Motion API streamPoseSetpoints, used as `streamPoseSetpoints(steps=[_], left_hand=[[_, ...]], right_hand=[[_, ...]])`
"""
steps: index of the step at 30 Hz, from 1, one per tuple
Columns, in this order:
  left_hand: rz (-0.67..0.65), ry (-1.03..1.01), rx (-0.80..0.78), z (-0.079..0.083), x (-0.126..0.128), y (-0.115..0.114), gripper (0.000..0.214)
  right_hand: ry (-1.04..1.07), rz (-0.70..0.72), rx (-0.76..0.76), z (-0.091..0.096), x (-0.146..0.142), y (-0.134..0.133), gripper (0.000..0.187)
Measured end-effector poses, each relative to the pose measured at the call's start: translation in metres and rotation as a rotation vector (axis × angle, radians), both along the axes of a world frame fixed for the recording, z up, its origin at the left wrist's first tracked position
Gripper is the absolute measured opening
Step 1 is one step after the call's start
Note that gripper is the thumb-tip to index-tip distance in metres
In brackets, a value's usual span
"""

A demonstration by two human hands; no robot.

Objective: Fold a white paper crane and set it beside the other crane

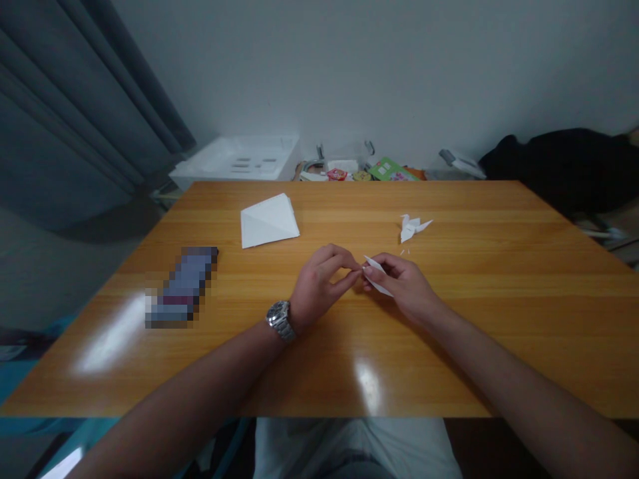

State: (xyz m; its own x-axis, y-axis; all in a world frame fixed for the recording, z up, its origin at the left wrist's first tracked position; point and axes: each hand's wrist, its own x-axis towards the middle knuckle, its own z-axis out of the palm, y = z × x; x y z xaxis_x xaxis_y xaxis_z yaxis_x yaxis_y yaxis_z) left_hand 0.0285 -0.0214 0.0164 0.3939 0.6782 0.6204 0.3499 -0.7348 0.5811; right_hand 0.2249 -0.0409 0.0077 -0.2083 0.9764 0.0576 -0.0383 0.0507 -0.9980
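Observation:
A small piece of folded white paper is held over the middle of the table, partly hidden by fingers. My right hand grips it, thumb on top and fingers behind. From the left, my left hand pinches at the paper's near tip, thumb and forefinger together; a metal watch is on that wrist. Beyond my right hand stands a white origami crane, with tiny paper scraps lying close in front of it.
A stack of white paper sheets lies at the back left of the wooden table. A pixelated phone-like object is on the left. Behind the far edge are a white tray, a green packet and a black cloth.

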Motion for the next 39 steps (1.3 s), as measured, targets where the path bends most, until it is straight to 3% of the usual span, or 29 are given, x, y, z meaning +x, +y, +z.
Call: streamPoseSetpoints(steps=[9, 20, 33, 39], left_hand=[[-0.023, -0.140, -0.059, -0.004, 0.005, -0.002, 0.003], [-0.029, -0.246, -0.460, -0.009, 0.010, -0.003, 0.022], [-0.041, -0.154, -0.329, -0.006, 0.008, -0.001, 0.014], [-0.026, -0.161, -0.367, -0.006, 0.010, -0.002, 0.013]], right_hand=[[-0.004, -0.042, 0.066, -0.004, 0.002, 0.003, 0.021], [-0.109, -0.086, 0.142, 0.000, 0.003, 0.003, 0.021], [-0.160, -0.059, 0.176, -0.004, 0.004, 0.003, 0.020], [-0.172, -0.047, 0.195, -0.005, 0.005, 0.004, 0.021]])
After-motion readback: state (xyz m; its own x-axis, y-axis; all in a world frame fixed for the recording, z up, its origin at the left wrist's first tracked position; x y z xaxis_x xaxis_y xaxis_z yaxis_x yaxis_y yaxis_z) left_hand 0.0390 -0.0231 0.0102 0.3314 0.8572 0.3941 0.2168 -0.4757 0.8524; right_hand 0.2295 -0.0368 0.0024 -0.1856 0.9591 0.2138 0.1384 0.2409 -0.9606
